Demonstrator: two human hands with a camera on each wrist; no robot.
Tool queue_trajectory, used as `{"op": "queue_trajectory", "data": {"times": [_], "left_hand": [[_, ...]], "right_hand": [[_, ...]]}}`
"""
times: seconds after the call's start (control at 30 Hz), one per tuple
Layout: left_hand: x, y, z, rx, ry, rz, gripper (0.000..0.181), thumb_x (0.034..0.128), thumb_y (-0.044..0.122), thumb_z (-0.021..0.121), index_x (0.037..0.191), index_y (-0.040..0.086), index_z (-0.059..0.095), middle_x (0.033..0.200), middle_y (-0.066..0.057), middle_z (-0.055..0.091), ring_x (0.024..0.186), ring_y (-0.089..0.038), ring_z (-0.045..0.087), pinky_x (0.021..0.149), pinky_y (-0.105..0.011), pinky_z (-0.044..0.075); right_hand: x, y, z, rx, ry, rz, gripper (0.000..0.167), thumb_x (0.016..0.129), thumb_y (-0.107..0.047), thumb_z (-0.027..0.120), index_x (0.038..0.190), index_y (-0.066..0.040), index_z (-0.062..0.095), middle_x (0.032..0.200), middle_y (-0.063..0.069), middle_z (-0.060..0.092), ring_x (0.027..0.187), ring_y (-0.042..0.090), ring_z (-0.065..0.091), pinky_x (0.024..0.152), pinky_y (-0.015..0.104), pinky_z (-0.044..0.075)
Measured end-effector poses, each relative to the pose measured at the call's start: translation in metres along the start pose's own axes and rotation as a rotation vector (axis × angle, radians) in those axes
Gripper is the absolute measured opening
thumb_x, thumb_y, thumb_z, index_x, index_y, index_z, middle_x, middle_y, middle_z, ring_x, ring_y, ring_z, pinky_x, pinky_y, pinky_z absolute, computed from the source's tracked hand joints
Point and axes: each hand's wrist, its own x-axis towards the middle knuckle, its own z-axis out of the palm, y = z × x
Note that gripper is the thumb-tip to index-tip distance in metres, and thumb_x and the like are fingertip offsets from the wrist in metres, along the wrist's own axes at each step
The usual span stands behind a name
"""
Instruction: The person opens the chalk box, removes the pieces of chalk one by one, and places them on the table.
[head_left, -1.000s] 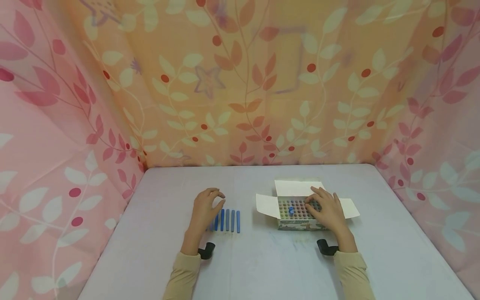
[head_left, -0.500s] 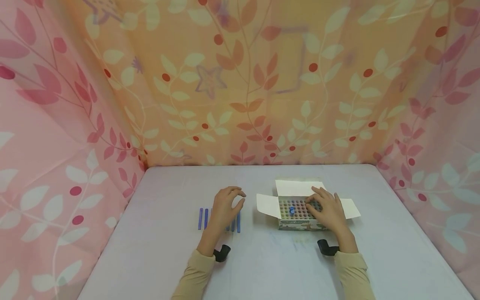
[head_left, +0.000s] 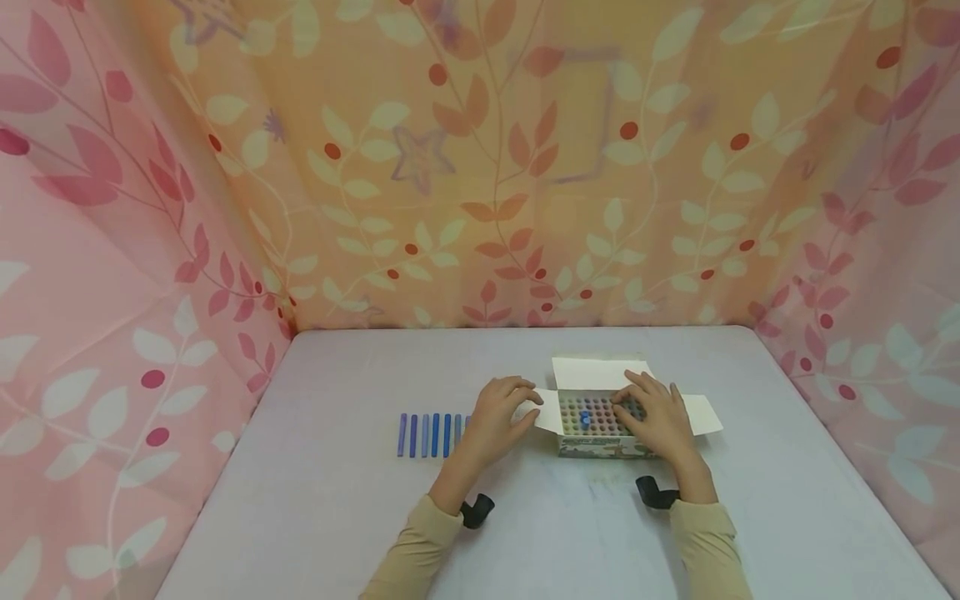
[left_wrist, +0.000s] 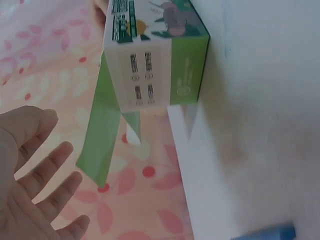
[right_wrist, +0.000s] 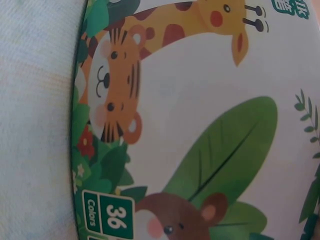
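An open carton [head_left: 603,448] with white flaps stands on the table. Its top has rows of small round coloured ends, and blue pieces [head_left: 585,420] stick up among them. My left hand [head_left: 498,421] hovers at the carton's left flap [head_left: 549,412], holding nothing; in the left wrist view its fingers [left_wrist: 52,192] are spread near the green flap [left_wrist: 97,140]. My right hand [head_left: 658,421] is over the right part of the carton, thumb and index close together; whether they pinch anything cannot be seen. The right wrist view shows only the carton's printed side [right_wrist: 170,120].
Blue and purple pen-like sticks [head_left: 436,435] lie in a row left of the carton, partly hidden by the left forearm. A white cloth covers the table [head_left: 337,500]. Leaf-patterned curtains [head_left: 450,208] surround it at the back and sides.
My left hand has moved right, from over the row of sticks to the carton's left flap, uncovering the sticks at the row's left end. The right hand has stayed over the carton.
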Motion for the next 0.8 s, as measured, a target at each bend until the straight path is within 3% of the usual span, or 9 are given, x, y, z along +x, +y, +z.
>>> {"op": "queue_trajectory", "data": {"times": [0.13, 0.4, 0.63, 0.8], "left_hand": [[0.007, 0.010, 0.009, 0.026, -0.044, 0.039, 0.010, 0.0860, 0.020, 0.066, 0.096, 0.019, 0.065, 0.112, 0.000, 0.060, 0.116, -0.020, 0.051, 0.105, -0.049, 0.033], [0.021, 0.025, 0.024, 0.095, -0.105, 0.071, 0.009, 0.0858, 0.020, 0.065, 0.095, 0.019, 0.064, 0.112, 0.002, 0.059, 0.118, -0.018, 0.049, 0.108, -0.045, 0.030], [0.029, 0.033, 0.037, 0.143, -0.178, 0.033, 0.014, 0.0857, 0.023, 0.066, 0.098, 0.018, 0.066, 0.114, 0.000, 0.059, 0.118, -0.019, 0.049, 0.109, -0.040, 0.029], [0.030, 0.036, 0.044, 0.123, -0.169, 0.047, 0.014, 0.0861, 0.019, 0.065, 0.099, 0.015, 0.067, 0.113, -0.001, 0.059, 0.117, -0.020, 0.050, 0.107, -0.032, 0.032]], "right_hand": [[0.000, 0.001, 0.000, -0.001, 0.008, -0.006, 0.010, 0.081, -0.027, 0.070, 0.084, -0.022, 0.062, 0.138, 0.014, 0.046, 0.131, 0.040, 0.032, 0.104, 0.067, 0.009], [0.001, 0.002, 0.000, 0.005, 0.004, 0.001, 0.009, 0.081, -0.027, 0.070, 0.084, -0.022, 0.063, 0.138, 0.014, 0.046, 0.131, 0.040, 0.032, 0.104, 0.067, 0.008], [0.002, 0.002, 0.000, -0.002, -0.002, 0.007, 0.010, 0.081, -0.027, 0.070, 0.084, -0.022, 0.062, 0.138, 0.014, 0.045, 0.131, 0.040, 0.033, 0.103, 0.068, 0.010], [0.002, 0.002, 0.000, 0.005, -0.008, 0.008, 0.010, 0.082, -0.028, 0.069, 0.086, -0.022, 0.063, 0.139, 0.014, 0.045, 0.131, 0.040, 0.032, 0.104, 0.068, 0.009]]}}
